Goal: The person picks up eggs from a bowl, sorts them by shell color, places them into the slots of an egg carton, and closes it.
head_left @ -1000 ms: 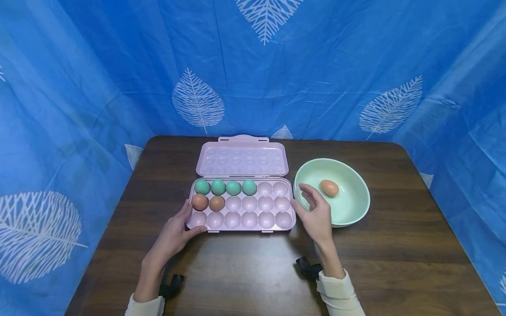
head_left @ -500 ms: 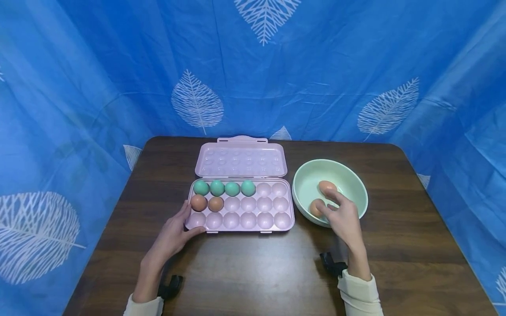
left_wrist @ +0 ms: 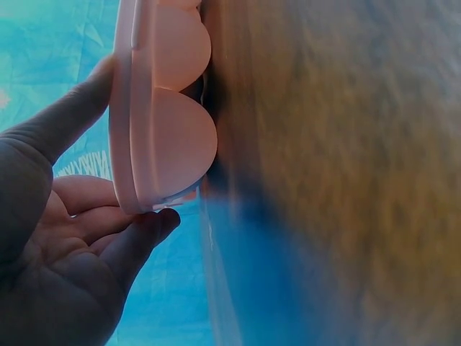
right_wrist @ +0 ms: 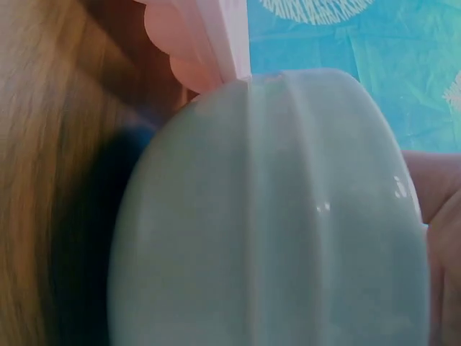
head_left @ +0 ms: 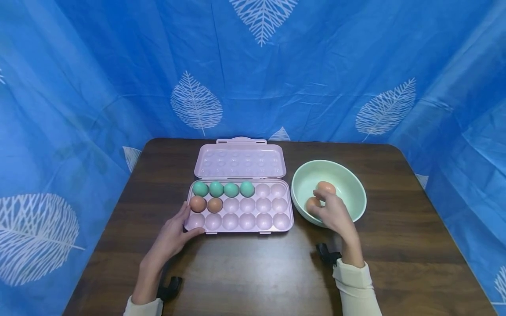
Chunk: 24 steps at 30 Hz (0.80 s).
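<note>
1. The left hand [head_left: 171, 235] is nearest. Its grip holds the left front corner of the pink egg tray [head_left: 239, 213], thumb at the front edge and fingers at the left side.
2. In the tray's front row, all six hollows are without eggs.
3. The right hand [head_left: 334, 213] reaches into the pale green bowl [head_left: 351, 199]. Its grip seems to pinch the nearer brown egg [head_left: 312, 203]; the right wrist view hides this contact behind the bowl.
4. In the middle row, two brown eggs [head_left: 215, 205] sit at the left; four hollows are vacant.
5. The farther brown egg [head_left: 326, 187] lies in the bowl, beyond the fingers.
6. In the back row stand four green eggs [head_left: 216, 189], with two vacant hollows at the right.
7. Behind, the lid [head_left: 240, 160] lies open. I judge the filling about one third done: six hollows of eighteen are occupied, and two visible eggs are left in the bowl.
</note>
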Motion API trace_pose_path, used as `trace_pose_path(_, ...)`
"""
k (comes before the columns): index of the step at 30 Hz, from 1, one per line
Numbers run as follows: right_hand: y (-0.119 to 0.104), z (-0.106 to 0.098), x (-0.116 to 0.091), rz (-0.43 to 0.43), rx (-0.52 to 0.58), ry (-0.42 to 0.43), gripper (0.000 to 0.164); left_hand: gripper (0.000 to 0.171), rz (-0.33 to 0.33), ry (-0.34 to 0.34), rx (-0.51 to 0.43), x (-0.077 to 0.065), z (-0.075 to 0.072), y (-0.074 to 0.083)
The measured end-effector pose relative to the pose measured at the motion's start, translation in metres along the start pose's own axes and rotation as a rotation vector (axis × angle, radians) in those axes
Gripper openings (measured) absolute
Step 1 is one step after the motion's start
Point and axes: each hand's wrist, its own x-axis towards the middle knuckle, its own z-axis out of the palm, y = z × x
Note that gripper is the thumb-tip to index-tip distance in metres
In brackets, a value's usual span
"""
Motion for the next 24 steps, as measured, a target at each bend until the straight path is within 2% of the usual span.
trace_pose_path(5,-0.001,0.006,0.011,-0.004,-0.011,-0.026,0.045,0.095,-0.004,0.001,0.003,0.0,0.0,-0.001)
trace_pose_path(8,-0.001,0.01,0.016,-0.017,-0.056,-0.044,0.042,0.096,-0.01,0.0,0.003,0.001,0.0,-0.001)
trace_pose_path(14,-0.001,0.014,0.021,0.011,-0.13,-0.078,0.04,0.096,-0.02,-0.003,0.001,0.001,0.001,-0.001)
trace_pose_path(24,0.001,0.012,0.019,0.03,-0.083,-0.045,0.042,0.096,-0.021,-0.001,-0.003,0.001,0.001,-0.001)
